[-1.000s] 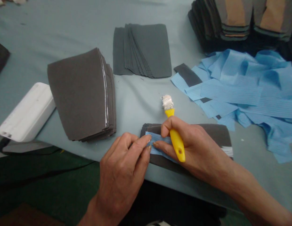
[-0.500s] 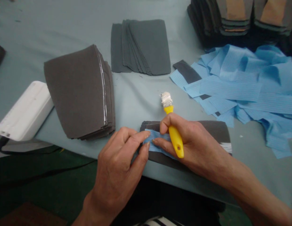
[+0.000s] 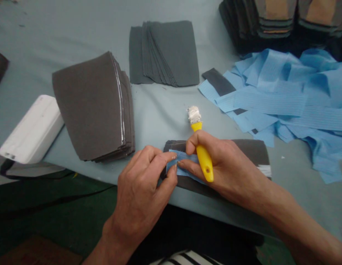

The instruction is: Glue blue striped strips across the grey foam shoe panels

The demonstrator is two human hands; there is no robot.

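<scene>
My right hand (image 3: 223, 158) is closed around a small brush with a yellow handle (image 3: 205, 163). Its bristles, caked in something whitish, point away from me. The right thumb presses on a light blue fabric strip (image 3: 183, 166) lying across a dark brown fabric piece (image 3: 249, 149) at the table's near edge. My left hand (image 3: 143, 180) pinches at the strip's left end, thumb and index finger close together on it. Part of the strip is hidden under my right hand. White paste (image 3: 264, 170) shows at the brown piece's right end.
A stack of brown pieces (image 3: 89, 106) stands on the left, beside a white box-shaped device (image 3: 33, 129) with a black cord. Grey-green sheets (image 3: 179, 55) lie fanned behind. Blue strips (image 3: 284, 92) are heaped at right, below dark stacks with tan patches (image 3: 278, 13).
My left fingertips have shifted slightly to the right along the blue strip. My right hand and the brush stay almost where they were; the view has moved a little.
</scene>
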